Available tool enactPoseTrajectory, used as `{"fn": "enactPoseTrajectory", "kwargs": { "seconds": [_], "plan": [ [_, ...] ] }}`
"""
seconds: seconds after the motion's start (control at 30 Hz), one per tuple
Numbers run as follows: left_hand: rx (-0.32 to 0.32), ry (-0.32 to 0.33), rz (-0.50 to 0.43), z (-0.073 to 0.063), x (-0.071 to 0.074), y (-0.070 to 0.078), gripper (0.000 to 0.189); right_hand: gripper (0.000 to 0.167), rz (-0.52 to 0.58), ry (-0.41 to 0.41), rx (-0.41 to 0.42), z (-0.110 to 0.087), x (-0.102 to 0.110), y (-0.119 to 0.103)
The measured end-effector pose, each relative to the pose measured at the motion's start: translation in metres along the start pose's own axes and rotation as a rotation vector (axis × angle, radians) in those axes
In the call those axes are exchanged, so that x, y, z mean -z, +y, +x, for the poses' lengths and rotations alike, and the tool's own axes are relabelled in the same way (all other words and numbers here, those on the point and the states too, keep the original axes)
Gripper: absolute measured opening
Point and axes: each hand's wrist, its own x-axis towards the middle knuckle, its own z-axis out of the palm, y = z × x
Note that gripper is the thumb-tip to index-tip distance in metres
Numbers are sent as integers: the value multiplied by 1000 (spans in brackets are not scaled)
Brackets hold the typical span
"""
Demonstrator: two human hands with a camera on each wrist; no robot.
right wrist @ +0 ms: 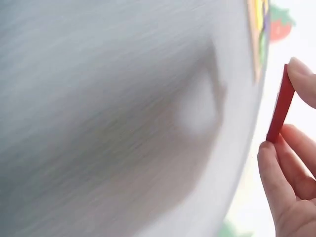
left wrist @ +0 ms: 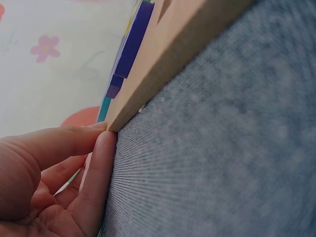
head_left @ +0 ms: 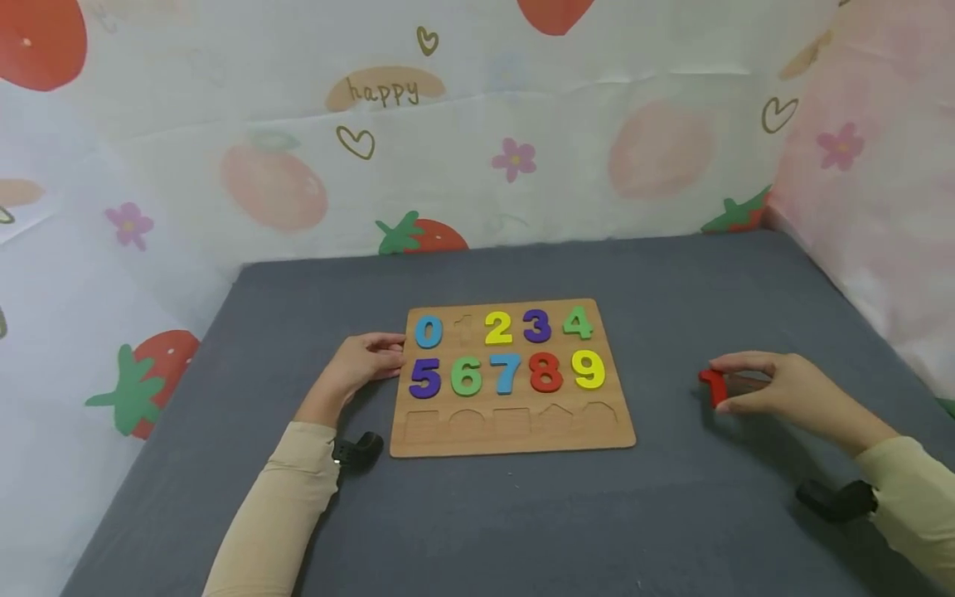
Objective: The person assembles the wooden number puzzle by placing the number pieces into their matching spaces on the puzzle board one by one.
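On the table lies a wooden number puzzle board [head_left: 515, 444] with coloured digits set in two rows. My left hand [head_left: 366, 362] pinches its left edge beside the blue 0 [head_left: 429, 332] and the purple 5 [head_left: 424, 379]; in the left wrist view thumb and finger meet at the board's edge. Between the 0 and the yellow 2 [head_left: 498, 327] shows a bare 1-shaped recess [head_left: 463, 329]. Out to the right of the board, my right hand [head_left: 791, 394] grips a red number 1 piece [head_left: 716, 387] by its ends, held above the tabletop in the right wrist view.
A dark grey cloth [head_left: 522, 531] covers the table. Printed white curtains [head_left: 462, 182] stand behind it and along both sides. Along the board's front run several shallow outlined shapes [head_left: 511, 421]. Each wrist wears a black device, such as the left one [head_left: 358, 450].
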Motion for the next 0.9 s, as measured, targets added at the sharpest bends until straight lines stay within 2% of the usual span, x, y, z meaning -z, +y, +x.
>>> {"fn": "enactPoseTrajectory", "kwargs": {
  "seconds": [0.07, 0.23, 0.4, 0.67, 0.9],
  "plan": [
    [2, 0, -4, 1, 0, 0, 47, 74, 15, 3, 41, 13, -3, -18],
    [-10, -1, 6, 1, -1, -1, 48, 74, 39, -4, 76, 46, -14, -63],
    [-15, 4, 8, 1, 0, -3, 48, 69, 55, -21, 117, 77, -28, -98],
    [-15, 8, 5, 1, 0, -3, 47, 61, 85, -50, 139, 115, -55, -133],
    [-15, 13, 16, 1, 0, -2, 47, 58, 135, -87, 153, 141, -75, -158]
  ]
}}
